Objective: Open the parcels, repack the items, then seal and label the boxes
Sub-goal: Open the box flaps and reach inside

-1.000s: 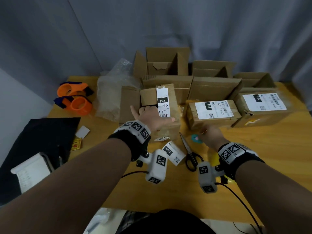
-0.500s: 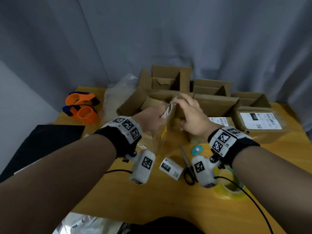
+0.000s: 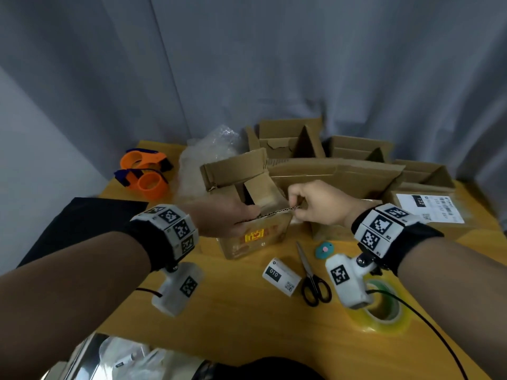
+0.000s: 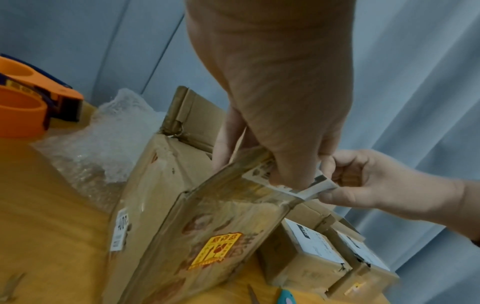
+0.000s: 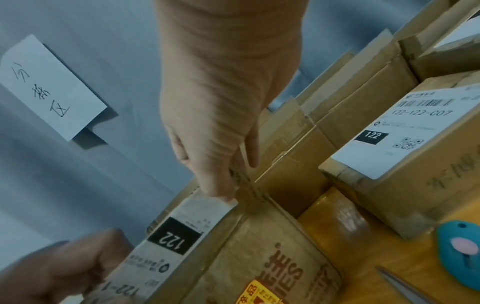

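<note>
An open brown parcel [image 3: 255, 239] with a yellow-red sticker stands at mid-table, its flaps up. My left hand [image 3: 225, 218] grips the near flap from the left, fingers curled over its edge [image 4: 272, 102]. A white "122" label [image 5: 176, 232] lies along that flap. My right hand [image 3: 318, 204] pinches the label's free end [image 4: 311, 185] between thumb and fingers at the flap's right corner, and that end is lifted off the cardboard. What is inside the parcel is hidden.
Scissors [image 3: 312, 278], a teal cutter [image 3: 324, 249], a loose "010" label [image 3: 281, 277] and a clear tape roll [image 3: 384, 311] lie in front. Sealed labelled boxes [image 3: 428, 212] sit right, empty open boxes [image 3: 288, 141] behind, bubble wrap [image 3: 208, 154] and orange tape dispensers [image 3: 145, 174] left.
My right hand rose from the table by the cutter to the parcel and now pinches the label's end. My left hand shifted from the parcel's top to its near flap. The parcel was turned.
</note>
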Demonstrator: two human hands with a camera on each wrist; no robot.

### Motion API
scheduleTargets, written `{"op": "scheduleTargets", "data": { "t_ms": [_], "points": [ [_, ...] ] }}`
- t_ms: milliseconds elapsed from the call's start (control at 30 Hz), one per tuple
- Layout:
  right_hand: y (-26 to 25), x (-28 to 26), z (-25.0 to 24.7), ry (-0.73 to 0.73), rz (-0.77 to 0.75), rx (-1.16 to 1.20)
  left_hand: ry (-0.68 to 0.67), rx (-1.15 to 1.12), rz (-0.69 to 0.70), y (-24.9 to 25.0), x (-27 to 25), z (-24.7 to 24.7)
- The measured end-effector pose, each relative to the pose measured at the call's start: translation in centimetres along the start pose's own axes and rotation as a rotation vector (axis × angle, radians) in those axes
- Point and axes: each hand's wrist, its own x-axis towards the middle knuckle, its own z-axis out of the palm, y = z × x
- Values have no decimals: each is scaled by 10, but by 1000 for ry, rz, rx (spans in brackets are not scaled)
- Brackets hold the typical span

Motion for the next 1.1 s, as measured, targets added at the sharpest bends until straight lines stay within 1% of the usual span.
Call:
{"op": "scheduleTargets", "data": {
  "t_ms": [67,100,167,200,267,333,400,533,667,700,833,900,1033,1067,1100],
  "points": [
    [-2,-3,4,-10,59,207,-14,-54,-53,-2,1,1],
    [-2,-4,7,-20,85,271,-22,-106,-99,-3,2,2],
    [-2,-3,15,-13,120,330,-64,-217,-200,-4,6,5],
    [-3,-3,20,11,139,374,-113,-243,-236,-4,8,6],
    [-8,-2,27,64,167,460,-231,-216,-291,-3,9,11],
    [-13,-1,30,56,159,459,-271,-159,-328,0,6,13],
    [-15,-2,29,0,152,458,-254,-135,-316,2,-1,13],
    [-16,-6,23,-90,141,468,-187,-110,-228,13,-7,7],
    [-13,-19,10,-263,157,503,-133,-41,-109,25,-1,-3],
    [-9,-22,8,-265,168,508,-123,-23,-95,26,0,-6],
    [-2,-30,6,-134,183,480,-39,116,-76,24,7,-9],
    [-3,-33,6,-80,185,495,-30,171,-89,21,14,-10],
    [-5,-34,4,-78,231,522,-55,232,-62,16,28,-1],
    [-4,-32,6,-82,256,489,-50,241,-55,16,31,3],
    [-2,-30,9,-84,263,404,-48,238,-52,17,33,9]
  ]
}}
